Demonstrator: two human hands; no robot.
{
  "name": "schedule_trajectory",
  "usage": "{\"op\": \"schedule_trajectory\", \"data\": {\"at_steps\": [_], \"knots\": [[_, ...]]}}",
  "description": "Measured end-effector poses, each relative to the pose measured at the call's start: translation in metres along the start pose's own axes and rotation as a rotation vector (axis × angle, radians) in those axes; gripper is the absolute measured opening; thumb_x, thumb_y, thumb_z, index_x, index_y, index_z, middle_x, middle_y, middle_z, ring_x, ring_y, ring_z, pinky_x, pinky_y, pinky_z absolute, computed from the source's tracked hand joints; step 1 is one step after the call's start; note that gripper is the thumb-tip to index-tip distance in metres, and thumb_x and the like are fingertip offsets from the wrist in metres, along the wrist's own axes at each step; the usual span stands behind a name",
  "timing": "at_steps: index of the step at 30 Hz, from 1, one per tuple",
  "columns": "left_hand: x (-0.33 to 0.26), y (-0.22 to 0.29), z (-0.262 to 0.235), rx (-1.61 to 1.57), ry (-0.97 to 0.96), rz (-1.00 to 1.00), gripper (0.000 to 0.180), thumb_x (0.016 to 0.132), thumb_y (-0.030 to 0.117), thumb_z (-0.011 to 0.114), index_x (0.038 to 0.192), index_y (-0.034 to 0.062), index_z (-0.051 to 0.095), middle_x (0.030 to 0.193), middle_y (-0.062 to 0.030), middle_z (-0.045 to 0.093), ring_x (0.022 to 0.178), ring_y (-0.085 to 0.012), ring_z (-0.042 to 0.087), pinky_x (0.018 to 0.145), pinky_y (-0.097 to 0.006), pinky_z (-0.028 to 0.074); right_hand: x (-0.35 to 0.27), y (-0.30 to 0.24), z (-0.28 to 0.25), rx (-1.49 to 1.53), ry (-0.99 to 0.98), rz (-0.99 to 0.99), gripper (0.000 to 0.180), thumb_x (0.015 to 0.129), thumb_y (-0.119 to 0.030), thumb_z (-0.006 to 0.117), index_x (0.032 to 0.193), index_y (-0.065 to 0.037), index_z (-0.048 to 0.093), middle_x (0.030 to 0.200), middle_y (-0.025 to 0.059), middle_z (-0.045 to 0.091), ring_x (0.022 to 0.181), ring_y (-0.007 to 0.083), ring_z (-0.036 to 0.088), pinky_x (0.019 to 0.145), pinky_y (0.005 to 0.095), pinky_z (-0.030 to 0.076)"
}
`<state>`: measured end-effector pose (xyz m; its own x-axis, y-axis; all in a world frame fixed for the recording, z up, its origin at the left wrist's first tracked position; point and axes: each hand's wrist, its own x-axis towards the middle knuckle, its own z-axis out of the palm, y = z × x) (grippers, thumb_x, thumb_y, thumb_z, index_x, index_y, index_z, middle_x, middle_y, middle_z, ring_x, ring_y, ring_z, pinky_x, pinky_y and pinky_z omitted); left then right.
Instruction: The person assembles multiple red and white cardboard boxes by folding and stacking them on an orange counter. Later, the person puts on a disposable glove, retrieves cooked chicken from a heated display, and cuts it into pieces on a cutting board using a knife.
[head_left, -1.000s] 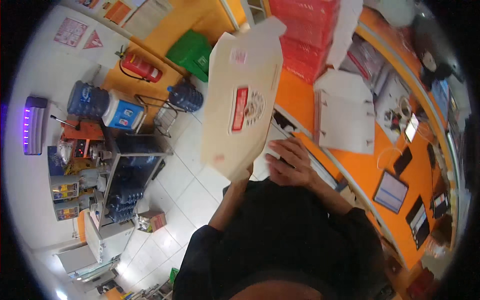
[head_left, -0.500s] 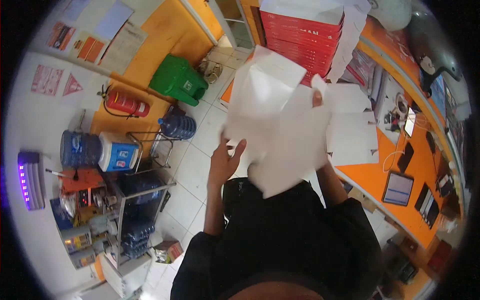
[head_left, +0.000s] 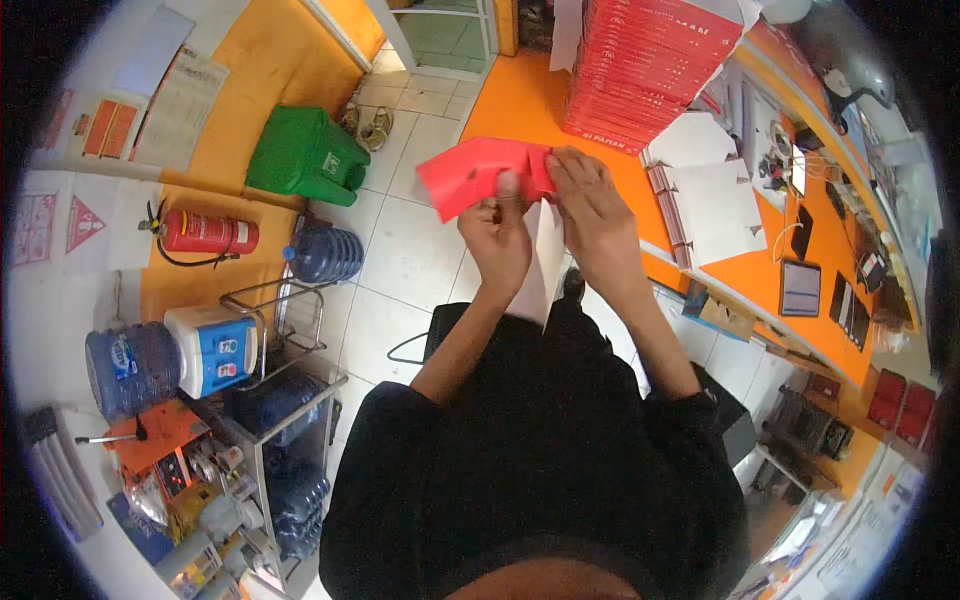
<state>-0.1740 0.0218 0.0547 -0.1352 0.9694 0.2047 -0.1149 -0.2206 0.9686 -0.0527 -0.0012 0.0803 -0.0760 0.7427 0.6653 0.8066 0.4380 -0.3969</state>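
Note:
A partly folded cardboard box (head_left: 470,172) is held up before my chest. Its red outer face shows at the top and a white panel (head_left: 543,265) hangs down below. My left hand (head_left: 497,240) is closed on its near side with the thumb raised against the red card. At the right end, my right hand (head_left: 600,215) has its fingers bent over the red edge; the fingertips are partly hidden. Beyond my hands, a tall stack of folded red boxes (head_left: 640,85) stands on the orange table (head_left: 520,100). Flat white box blanks (head_left: 715,210) lie piled to its right.
A tablet (head_left: 802,288) and cables lie on the table at the right. On the left are a green bin (head_left: 300,155), a red fire extinguisher (head_left: 210,232), a water dispenser (head_left: 210,345), a large water bottle (head_left: 325,252) and a metal rack (head_left: 300,410). White floor tiles (head_left: 385,330) lie between.
The cardboard has turned from its broad white inside to show its red outside, and is more folded. My hands have come closer together. The view has shifted to the right.

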Motion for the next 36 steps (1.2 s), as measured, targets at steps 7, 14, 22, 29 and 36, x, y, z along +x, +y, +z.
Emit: {"op": "schedule_trajectory", "data": {"at_steps": [7, 14, 22, 29, 36], "knots": [[0.016, 0.024, -0.036, -0.157, -0.073, -0.150, 0.034, 0.098, 0.029, 0.054, 0.082, -0.0004, 0.061, 0.068, -0.0008, 0.059, 0.060, -0.0057, 0.054, 0.054, -0.023, 0.046, -0.013, -0.035, -0.005, -0.218, -0.211, -0.092, 0.039, 0.078, -0.005, 0.063, 0.117, 0.001, 0.059, 0.127, 0.0161, 0.056, 0.117, 0.0318, 0.055, 0.100, 0.0495, 0.042], [-0.008, 0.008, -0.057, -0.358, -0.297, -0.336, 0.021, 0.095, 0.020, 0.058, 0.100, -0.0002, 0.059, 0.082, -0.0037, 0.064, 0.076, -0.0100, 0.064, 0.071, -0.025, 0.054, -0.016, -0.058, 0.002, -0.331, -0.205, -0.004, 0.040, 0.078, -0.018, 0.067, 0.114, -0.002, 0.060, 0.138, 0.0145, 0.046, 0.128, 0.0375, 0.041, 0.103, 0.0595, 0.033], [0.013, 0.009, -0.111, 0.268, -1.152, -0.054, 0.027, 0.087, -0.001, 0.058, 0.114, 0.0015, 0.056, 0.088, -0.0141, 0.066, 0.078, -0.0159, 0.062, 0.080, -0.035, 0.051, -0.013, -0.029, -0.035, 0.224, -0.500, 0.264, 0.037, 0.086, -0.024, 0.067, 0.116, -0.002, 0.060, 0.119, 0.0184, 0.057, 0.113, 0.0334, 0.053, 0.096, 0.0437, 0.042], [-0.011, 0.035, -0.122, 0.559, -0.371, 0.429, 0.050, 0.078, 0.009, 0.068, 0.125, 0.0035, 0.052, 0.120, -0.0208, 0.055, 0.111, -0.0335, 0.055, 0.094, -0.041, 0.045, -0.074, -0.031, 0.001, 0.534, 0.021, 0.583, 0.024, 0.082, -0.011, 0.072, 0.098, 0.002, 0.059, 0.085, 0.0129, 0.057, 0.079, 0.0228, 0.055, 0.073, 0.0282, 0.044], [-0.026, 0.033, -0.079, 0.475, -0.325, 0.395, 0.105, 0.042, 0.030, 0.094, 0.132, 0.0118, 0.042, 0.130, -0.0207, 0.039, 0.118, -0.0375, 0.041, 0.091, -0.043, 0.043, -0.029, -0.053, -0.011, 0.700, 0.177, -0.076, 0.019, 0.074, 0.000, 0.072, 0.087, -0.001, 0.059, 0.095, 0.0139, 0.051, 0.085, 0.0236, 0.053, 0.065, 0.0293, 0.047]]}}
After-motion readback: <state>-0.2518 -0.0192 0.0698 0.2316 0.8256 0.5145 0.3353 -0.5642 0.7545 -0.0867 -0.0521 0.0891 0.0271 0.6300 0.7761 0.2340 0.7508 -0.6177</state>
